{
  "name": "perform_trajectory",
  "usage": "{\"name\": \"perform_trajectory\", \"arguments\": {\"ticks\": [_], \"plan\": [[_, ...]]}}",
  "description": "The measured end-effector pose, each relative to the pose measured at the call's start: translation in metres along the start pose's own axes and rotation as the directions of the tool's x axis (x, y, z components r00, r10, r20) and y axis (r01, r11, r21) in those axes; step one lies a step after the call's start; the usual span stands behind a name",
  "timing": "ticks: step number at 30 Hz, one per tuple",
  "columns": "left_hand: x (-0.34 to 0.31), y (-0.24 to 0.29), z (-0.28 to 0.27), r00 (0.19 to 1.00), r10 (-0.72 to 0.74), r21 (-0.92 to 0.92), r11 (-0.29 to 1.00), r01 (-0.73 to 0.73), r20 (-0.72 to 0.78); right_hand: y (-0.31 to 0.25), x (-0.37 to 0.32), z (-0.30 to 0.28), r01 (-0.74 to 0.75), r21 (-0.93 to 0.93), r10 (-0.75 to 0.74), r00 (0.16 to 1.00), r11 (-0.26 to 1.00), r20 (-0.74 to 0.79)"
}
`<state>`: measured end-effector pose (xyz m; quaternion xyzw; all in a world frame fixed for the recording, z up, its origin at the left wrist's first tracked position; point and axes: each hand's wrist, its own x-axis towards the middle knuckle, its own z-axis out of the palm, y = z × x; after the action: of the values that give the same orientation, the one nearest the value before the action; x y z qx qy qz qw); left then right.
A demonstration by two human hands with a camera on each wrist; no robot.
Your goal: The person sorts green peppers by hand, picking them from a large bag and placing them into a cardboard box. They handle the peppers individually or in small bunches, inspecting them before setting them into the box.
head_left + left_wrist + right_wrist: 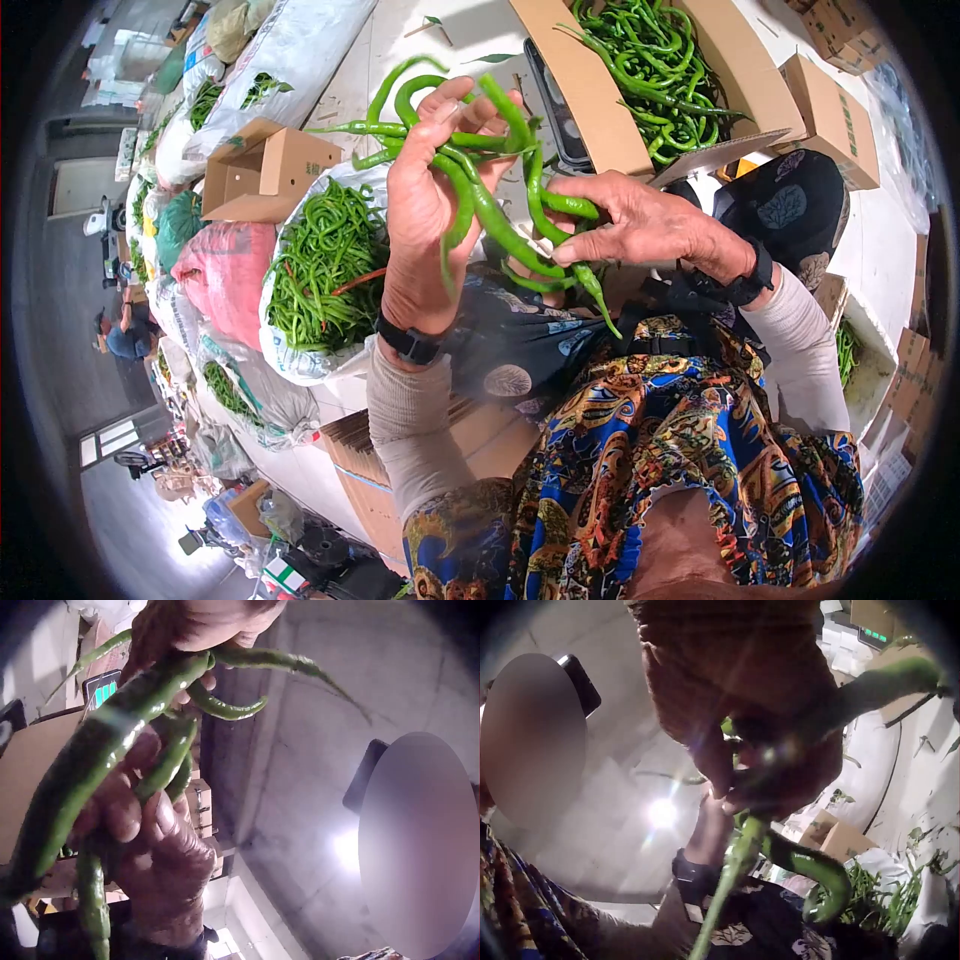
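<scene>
My left hand (415, 200) is raised and holds a loose bunch of long green chili peppers (490, 212) across the palm, tips and stems sticking out past the fingers. Close beside it, my right hand (645, 222) pinches green chili peppers between thumb and fingers, with one pepper (595, 290) pointing down toward the lap. The left wrist view shows a thick pepper (90, 761) slanting across, in front of the right hand's fingers (124, 806). In the right wrist view, the right hand (742, 697) is dark and covers part of what it holds; a curved pepper (810, 870) hangs below.
An open carton (590, 95) of green chili peppers stands ahead on the right. To the left, a white sack (300, 365) full of peppers sits near an open empty carton (270, 175) and a pink sack (228, 275). Flattened cardboard (370, 490) is stacked by the left elbow.
</scene>
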<state>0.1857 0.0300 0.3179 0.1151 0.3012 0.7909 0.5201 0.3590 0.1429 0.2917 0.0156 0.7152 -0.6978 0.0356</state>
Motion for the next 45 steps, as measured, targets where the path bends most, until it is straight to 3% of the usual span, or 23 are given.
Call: {"name": "perform_trajectory", "arguments": {"ticks": [2, 6, 8, 10, 12, 13, 14, 16, 17, 18, 19, 22, 24, 26, 28, 30, 34, 36, 38, 45], "plan": [[0.003, -0.001, -0.003, 1.0, 0.023, 0.023, 0.999, -0.023, -0.008, 0.004, -0.002, 0.002, 0.024, 0.014, -0.024, 0.999, 1.0, -0.022], [0.006, 0.002, -0.022, 0.992, 0.1, -0.174, 0.978, -0.112, -0.076, 0.011, -0.008, 0.003, -0.108, 0.241, 0.125, 0.991, 0.965, -0.057], [0.005, 0.007, -0.023, 0.991, 0.127, -0.134, 0.982, -0.131, -0.037, 0.009, -0.009, 0.005, -0.117, 0.258, 0.171, 0.966, 0.959, -0.195], [0.006, 0.003, -0.018, 0.987, 0.146, -0.072, 0.986, -0.151, -0.07, 0.011, -0.001, 0.012, -0.14, 0.259, 0.193, 0.963, 0.956, -0.189], [0.006, -0.002, -0.015, 0.988, 0.147, -0.077, 0.985, -0.151, -0.054, 0.019, 0.006, 0.024, -0.049, 0.186, 0.069, 0.992, 0.981, -0.105], [0.005, -0.004, -0.013, 0.985, 0.162, -0.005, 0.987, -0.163, -0.051, 0.015, 0.008, 0.028, -0.158, 0.209, 0.179, 0.98, 0.965, -0.084], [0.005, -0.003, -0.009, 0.985, 0.165, -0.002, 0.986, -0.165, -0.05, 0.015, 0.008, 0.025, -0.155, 0.208, 0.175, 0.981, 0.966, -0.083], [0.003, 0.001, -0.003, 0.983, 0.147, 0.059, 0.988, -0.141, -0.109, 0.019, 0.003, 0.016, -0.062, 0.077, 0.064, 0.998, 0.995, -0.029], [0.002, 0.003, -0.003, 0.985, 0.166, 0.052, 0.985, -0.164, -0.042, 0.011, -0.007, 0.008, -0.053, 0.132, 0.05, 0.998, 0.99, 0.026], [0.001, 0.006, -0.004, 0.984, 0.171, 0.055, 0.984, -0.168, -0.041, 0.005, -0.012, 0.003, -0.188, -0.042, 0.19, 0.98, 0.981, 0.056], [0.001, 0.009, -0.004, 0.98, 0.183, 0.066, 0.982, -0.178, -0.078, -0.007, -0.023, -0.003, -0.226, -0.053, 0.228, 0.973, 0.973, 0.024], [0.0, 0.017, -0.01, 0.979, 0.19, 0.084, 0.98, -0.183, -0.081, 0.013, -0.051, -0.017, -0.117, 0.14, 0.107, 0.991, 0.983, 0.078], [0.001, 0.019, -0.012, 0.986, 0.166, 0.152, 0.974, -0.168, 0.028, -0.014, -0.068, -0.025, -0.268, 0.205, 0.272, 0.962, 0.941, 0.009], [-0.002, 0.017, -0.006, 0.985, 0.161, 0.18, 0.969, -0.17, 0.061, -0.016, -0.079, -0.031, -0.245, 0.318, 0.297, 0.946, 0.916, -0.126], [-0.005, 0.014, 0.007, 0.985, 0.153, 0.347, 0.922, -0.173, 0.086, -0.023, -0.084, -0.038, -0.104, 0.428, 0.213, 0.953, 0.898, -0.214], [-0.006, 0.01, 0.012, 0.983, 0.136, 0.376, 0.91, -0.173, 0.121, -0.018, -0.085, -0.048, 0.079, 0.332, 0.052, 0.928, 0.94, -0.369], [-0.007, 0.003, 0.014, 0.984, 0.13, 0.398, 0.901, -0.17, 0.125, -0.034, -0.09, -0.073, 0.268, 0.315, -0.1, 0.881, 0.91, -0.462], [-0.005, 0.004, 0.011, 0.982, 0.114, 0.463, 0.87, -0.171, 0.148, -0.035, -0.092, -0.087, 0.274, 0.329, -0.081, 0.863, 0.903, -0.498], [-0.004, 0.003, 0.009, 0.983, 0.096, 0.5, 0.85, -0.162, 0.156, -0.041, -0.087, -0.094, 0.307, 0.251, -0.101, 0.793, 0.918, -0.6], [-0.003, -0.001, 0.01, 0.973, 0.026, 0.483, 0.865, -0.137, 0.229, -0.044, -0.07, -0.142, 0.229, 0.223, -0.033, 0.763, 0.948, -0.646]]}}
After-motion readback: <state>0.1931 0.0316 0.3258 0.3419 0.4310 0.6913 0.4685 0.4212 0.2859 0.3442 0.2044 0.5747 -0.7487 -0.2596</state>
